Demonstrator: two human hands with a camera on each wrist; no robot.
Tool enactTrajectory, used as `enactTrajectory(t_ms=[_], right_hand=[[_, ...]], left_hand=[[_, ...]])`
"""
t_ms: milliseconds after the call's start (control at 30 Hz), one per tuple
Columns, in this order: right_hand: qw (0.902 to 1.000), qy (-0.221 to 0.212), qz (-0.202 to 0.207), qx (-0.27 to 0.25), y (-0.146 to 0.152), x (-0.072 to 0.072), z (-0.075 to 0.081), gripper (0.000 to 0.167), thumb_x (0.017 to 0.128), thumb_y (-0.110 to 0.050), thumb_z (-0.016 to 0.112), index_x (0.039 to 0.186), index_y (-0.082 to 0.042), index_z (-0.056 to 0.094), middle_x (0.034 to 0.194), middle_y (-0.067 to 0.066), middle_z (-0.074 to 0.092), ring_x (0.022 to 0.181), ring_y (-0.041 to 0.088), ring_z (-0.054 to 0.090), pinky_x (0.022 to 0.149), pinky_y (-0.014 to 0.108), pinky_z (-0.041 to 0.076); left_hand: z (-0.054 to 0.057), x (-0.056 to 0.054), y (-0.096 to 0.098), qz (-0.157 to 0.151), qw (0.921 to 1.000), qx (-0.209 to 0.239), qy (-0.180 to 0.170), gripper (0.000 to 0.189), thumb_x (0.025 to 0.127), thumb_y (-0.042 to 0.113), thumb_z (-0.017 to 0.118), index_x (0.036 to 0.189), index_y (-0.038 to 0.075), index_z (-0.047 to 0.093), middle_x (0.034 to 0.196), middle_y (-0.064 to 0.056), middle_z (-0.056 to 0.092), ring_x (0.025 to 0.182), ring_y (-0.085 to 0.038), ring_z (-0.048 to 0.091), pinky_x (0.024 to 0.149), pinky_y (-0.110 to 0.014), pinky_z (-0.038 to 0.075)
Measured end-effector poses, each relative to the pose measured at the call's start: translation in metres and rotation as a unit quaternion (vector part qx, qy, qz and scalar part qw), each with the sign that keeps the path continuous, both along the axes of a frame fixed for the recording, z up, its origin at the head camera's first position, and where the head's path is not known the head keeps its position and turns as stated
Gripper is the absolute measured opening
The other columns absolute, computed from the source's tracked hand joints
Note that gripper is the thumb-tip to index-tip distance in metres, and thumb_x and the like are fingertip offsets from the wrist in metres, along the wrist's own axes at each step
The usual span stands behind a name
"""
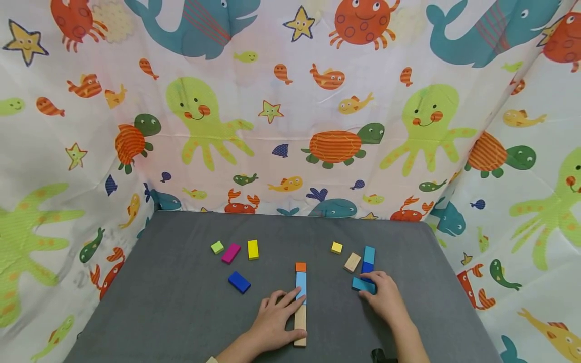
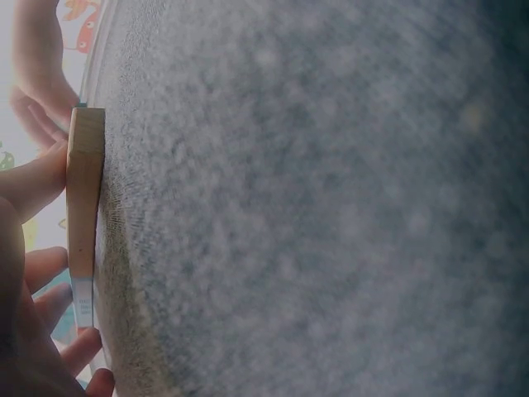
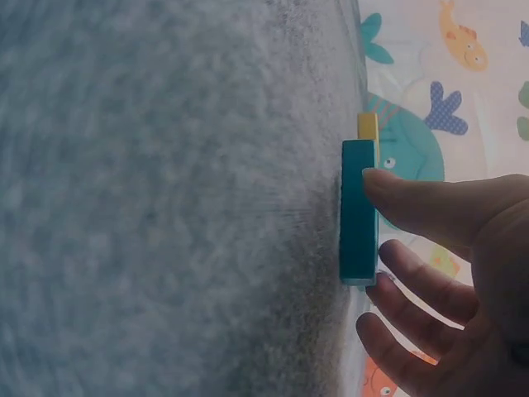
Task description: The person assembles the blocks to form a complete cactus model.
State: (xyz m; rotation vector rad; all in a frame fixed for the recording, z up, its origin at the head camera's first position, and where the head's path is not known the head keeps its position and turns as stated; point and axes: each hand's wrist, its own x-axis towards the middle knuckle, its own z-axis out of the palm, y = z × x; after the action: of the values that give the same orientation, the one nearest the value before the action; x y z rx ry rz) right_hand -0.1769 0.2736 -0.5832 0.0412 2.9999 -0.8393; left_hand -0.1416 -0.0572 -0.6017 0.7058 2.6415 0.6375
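A straight row of wooden blocks runs along the middle of the grey table: a small orange block (image 1: 300, 267) at the far end, then a light blue block (image 1: 301, 280), then a plain wood block (image 1: 300, 317) nearest me. My left hand (image 1: 272, 322) rests along this row, fingertips at the light blue block and thumb on the plain wood one. To the right, my right hand (image 1: 385, 297) pinches a teal block (image 1: 362, 285) between thumb and fingers, low over the cloth. In the right wrist view the thumb presses the edge of that teal block (image 3: 357, 223).
Just beyond the right hand lie a dark blue block (image 1: 367, 267), a lighter blue block (image 1: 369, 253), a plain wood block (image 1: 352, 262) and a small yellow block (image 1: 336, 247). Left of the row are green (image 1: 217, 247), magenta (image 1: 231, 253), yellow (image 1: 252, 249) and blue (image 1: 239, 282) blocks.
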Motion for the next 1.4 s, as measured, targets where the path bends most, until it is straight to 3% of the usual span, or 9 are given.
enactTrajectory(t_ms=[300,667,867,1167,1400], right_hand=[[0.9999,-0.002,-0.015,-0.003,0.002,-0.002,-0.004,0.039,0.085,-0.016,0.083,0.122,-0.013,0.072,0.123,0.015,0.057,0.114,0.036,0.057,0.098,0.059,0.047],[0.9996,0.001,0.024,0.011,0.004,-0.006,0.0,0.034,0.085,-0.011,0.081,0.118,-0.016,0.074,0.119,0.01,0.061,0.113,0.033,0.058,0.097,0.059,0.048],[0.9991,-0.004,0.039,0.019,0.004,-0.007,0.002,0.037,0.089,-0.013,0.078,0.125,-0.015,0.072,0.128,0.013,0.064,0.12,0.037,0.057,0.1,0.061,0.045],[0.9977,0.04,0.055,0.009,-0.001,-0.001,0.005,0.04,0.093,-0.009,0.072,0.133,-0.009,0.067,0.124,0.014,0.061,0.117,0.036,0.051,0.097,0.057,0.046],[0.995,0.059,0.08,-0.007,-0.013,-0.001,0.008,0.037,0.093,-0.007,0.072,0.13,-0.01,0.068,0.121,0.01,0.059,0.115,0.033,0.049,0.097,0.055,0.046]], left_hand=[[-0.001,-0.002,0.001,-0.002,1.0,-0.002,0.002,0.078,0.089,0.074,0.054,0.157,0.041,0.033,0.166,0.017,0.022,0.137,-0.026,0.032,0.097,-0.056,0.034],[0.001,-0.001,0.0,0.002,1.0,-0.005,0.004,0.079,0.088,0.075,0.054,0.156,0.042,0.033,0.166,0.018,0.021,0.137,-0.025,0.033,0.097,-0.054,0.034],[0.001,-0.001,0.0,0.0,1.0,-0.003,0.005,0.079,0.088,0.075,0.055,0.156,0.042,0.033,0.166,0.018,0.022,0.137,-0.025,0.033,0.096,-0.054,0.034],[0.001,0.0,0.001,0.001,1.0,0.0,0.005,0.079,0.088,0.074,0.056,0.156,0.042,0.033,0.166,0.018,0.022,0.137,-0.025,0.033,0.096,-0.053,0.034],[0.0,0.0,0.002,0.004,1.0,-0.003,0.003,0.079,0.087,0.074,0.056,0.156,0.042,0.033,0.166,0.019,0.022,0.137,-0.025,0.033,0.096,-0.053,0.034]])
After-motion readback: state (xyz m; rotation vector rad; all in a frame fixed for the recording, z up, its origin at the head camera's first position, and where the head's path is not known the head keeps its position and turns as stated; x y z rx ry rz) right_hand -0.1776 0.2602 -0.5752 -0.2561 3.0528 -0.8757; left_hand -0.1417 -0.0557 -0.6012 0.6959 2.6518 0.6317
